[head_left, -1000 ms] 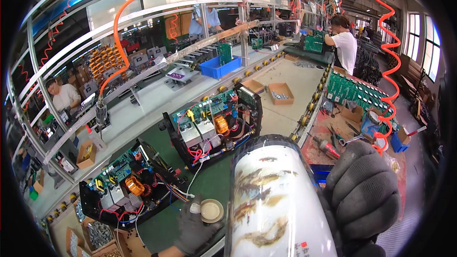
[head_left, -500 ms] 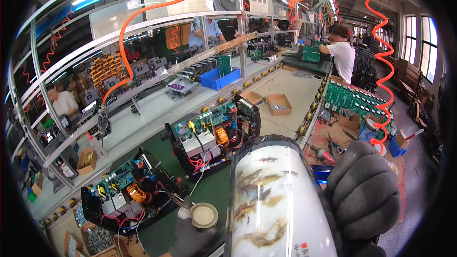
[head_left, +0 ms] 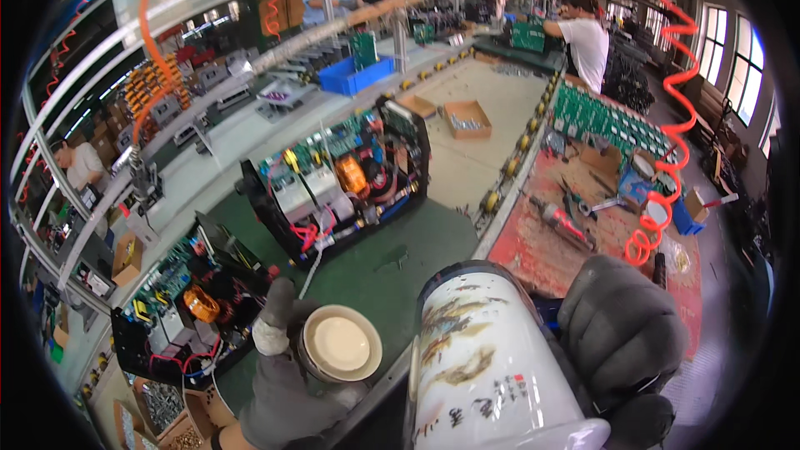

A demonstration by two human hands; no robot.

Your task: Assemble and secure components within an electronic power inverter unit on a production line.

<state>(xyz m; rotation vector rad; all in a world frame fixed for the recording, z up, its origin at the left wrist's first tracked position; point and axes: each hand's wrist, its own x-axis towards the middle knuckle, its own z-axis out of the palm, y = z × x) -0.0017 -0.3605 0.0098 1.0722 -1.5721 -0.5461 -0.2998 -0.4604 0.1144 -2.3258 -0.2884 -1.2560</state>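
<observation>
My right hand (head_left: 623, 327), in a dark grey glove, is closed round the side of a large white tumbler (head_left: 487, 350) painted with a brown landscape and small characters. The tumbler lies tilted close to me at the lower middle. My left hand (head_left: 292, 387), also gloved in grey, grips a round lid (head_left: 342, 343) with a cream inner face turned up. The glove's thumb stands up at the lid's left edge. Beyond the lid sits an open black unit (head_left: 337, 183) with a circuit board and orange coil; a second such unit (head_left: 179, 312) is left of my left hand.
A green mat (head_left: 408, 271) lies under the units. Small cardboard boxes (head_left: 467, 119) of metal parts and a blue bin (head_left: 357, 77) are farther off. Tools lie on a red bench (head_left: 533, 237) at right, below a coiled orange hose (head_left: 679, 75). A person (head_left: 583, 42) works at the far end.
The view has shifted. My left hand, blurred before, now shows clearly and has come up nearer with the lid. The tumbler has tilted, showing more of its lower end; my right hand still grips it.
</observation>
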